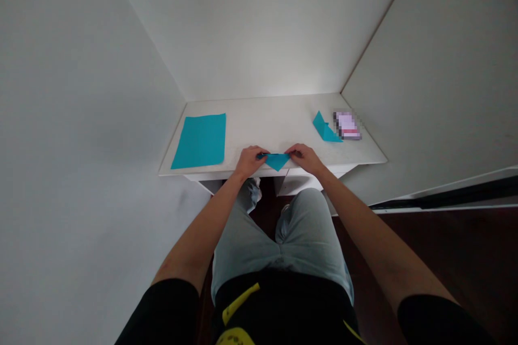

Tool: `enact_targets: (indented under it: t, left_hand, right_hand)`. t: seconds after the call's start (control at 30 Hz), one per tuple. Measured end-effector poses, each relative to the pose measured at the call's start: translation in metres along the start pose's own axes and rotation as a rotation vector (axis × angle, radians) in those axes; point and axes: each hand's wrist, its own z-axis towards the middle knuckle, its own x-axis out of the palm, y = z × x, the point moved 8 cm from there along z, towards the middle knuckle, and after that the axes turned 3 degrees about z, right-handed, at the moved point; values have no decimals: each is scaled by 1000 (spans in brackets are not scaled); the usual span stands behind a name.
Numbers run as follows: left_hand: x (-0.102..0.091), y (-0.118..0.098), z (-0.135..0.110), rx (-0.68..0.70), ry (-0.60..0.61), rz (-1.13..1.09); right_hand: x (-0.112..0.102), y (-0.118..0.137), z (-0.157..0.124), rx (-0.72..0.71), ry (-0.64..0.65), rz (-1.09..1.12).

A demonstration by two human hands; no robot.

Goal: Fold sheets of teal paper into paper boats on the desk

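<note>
A folded piece of blue paper is held at the front edge of the white table, its point facing toward me. My left hand pinches its left corner, and my right hand pinches the right corner. Some of the paper's ends are hidden under my fingers. To the right, beyond my right hand, sits a folded blue paper boat. A stack or sheet of flat blue paper lies at the table's left side, apart from my left hand.
The narrow white table stands between walls on the left, back and right. A blurred-out phone-like object lies near its right end. Below the front edge is a white drawer, close to my knees.
</note>
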Motion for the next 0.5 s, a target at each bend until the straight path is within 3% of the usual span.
enact_targets:
  t: [0.23, 0.5]
  left_hand:
    - [4, -5, -7, 114, 109, -69]
    - [1, -20, -31, 251, 47, 25]
  right_hand:
    - [2, 4, -1, -25, 24, -45]
    - [-4, 12, -2, -23, -45, -86]
